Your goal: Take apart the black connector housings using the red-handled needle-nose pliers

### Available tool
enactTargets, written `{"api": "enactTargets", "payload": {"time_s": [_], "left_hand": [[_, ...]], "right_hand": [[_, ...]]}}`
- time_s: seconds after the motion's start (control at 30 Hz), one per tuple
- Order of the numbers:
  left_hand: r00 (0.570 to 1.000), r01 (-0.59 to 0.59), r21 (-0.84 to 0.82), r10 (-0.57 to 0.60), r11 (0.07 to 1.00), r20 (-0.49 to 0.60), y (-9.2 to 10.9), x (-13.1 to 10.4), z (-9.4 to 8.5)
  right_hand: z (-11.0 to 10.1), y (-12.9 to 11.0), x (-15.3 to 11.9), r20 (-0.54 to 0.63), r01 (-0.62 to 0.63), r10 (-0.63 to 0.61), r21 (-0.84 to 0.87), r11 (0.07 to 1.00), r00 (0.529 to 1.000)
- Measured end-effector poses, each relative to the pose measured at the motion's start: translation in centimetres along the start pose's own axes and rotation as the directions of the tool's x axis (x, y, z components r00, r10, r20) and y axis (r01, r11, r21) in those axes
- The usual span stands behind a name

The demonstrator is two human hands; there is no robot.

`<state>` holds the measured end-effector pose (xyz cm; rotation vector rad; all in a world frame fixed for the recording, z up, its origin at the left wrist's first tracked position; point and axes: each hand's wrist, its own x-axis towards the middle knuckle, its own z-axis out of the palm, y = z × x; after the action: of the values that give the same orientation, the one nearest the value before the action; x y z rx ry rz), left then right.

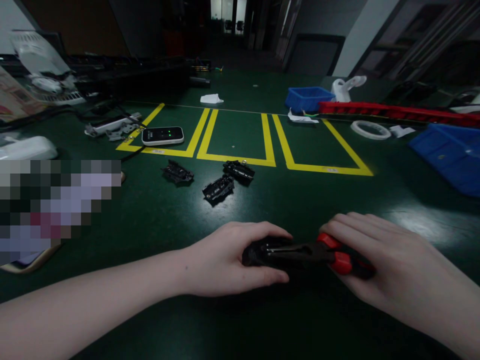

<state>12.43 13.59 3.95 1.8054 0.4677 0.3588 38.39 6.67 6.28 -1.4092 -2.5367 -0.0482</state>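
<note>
My left hand (pixel 234 260) is closed around a black plastic part (pixel 255 252), thumb on the near side and fingers on the far side. In my right hand (pixel 390 255) is a pair of pliers with red and black handles (pixel 342 262). The pliers' dark jaws (pixel 300 252) point left and reach onto the black part; whether they grip it I cannot tell. Beyond my left hand, three similar black plastic pieces lie on the green table: one at left (pixel 178 172), one in the middle (pixel 218 190) and one just behind it (pixel 239 171).
Yellow tape outlines (pixel 236 160) mark the table. A small device with green lights (pixel 163 135) sits at left, near a pixelated object (pixel 63 215). On the right are a tape roll (pixel 370 130), a blue bin (pixel 450 155) and a long red strip (pixel 397 112); another blue bin (pixel 309 99) stands farther back.
</note>
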Motion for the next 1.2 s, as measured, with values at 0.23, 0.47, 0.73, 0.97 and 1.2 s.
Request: {"api": "enactTargets", "payload": {"time_s": [0.23, 0.47, 0.73, 0.97, 1.2], "left_hand": [[0.999, 0.029, -0.024, -0.029, 0.999, -0.018, 0.05, -0.14, -0.01], [1.000, 0.004, -0.050, -0.004, 0.999, -0.009, 0.09, -0.13, -0.05], [1.000, 0.006, -0.054, -0.006, 0.998, -0.008, 0.03, -0.12, 0.00], [1.000, -0.015, -0.046, 0.014, 0.999, -0.021, -0.02, -0.18, 0.03], [0.999, -0.025, -0.043, 0.024, 0.999, -0.021, -0.05, -0.07, -0.05]], "right_hand": [[0.09, 0.59, -0.19, 0.007, -0.001, 0.001, 0.007, 1.000, 1.000], [0.23, 0.20, 0.03, 0.012, -0.007, 0.007, 0.042, 0.999, 1.000], [-0.13, 0.19, 0.27, -0.009, 0.000, 0.001, 0.042, 0.999, 1.000], [0.09, 0.51, -0.08, -0.003, 0.007, -0.007, 0.027, 1.000, 1.000], [-0.03, 0.36, 0.00, 0.002, -0.006, 0.005, 0.047, 0.999, 1.000]]}}
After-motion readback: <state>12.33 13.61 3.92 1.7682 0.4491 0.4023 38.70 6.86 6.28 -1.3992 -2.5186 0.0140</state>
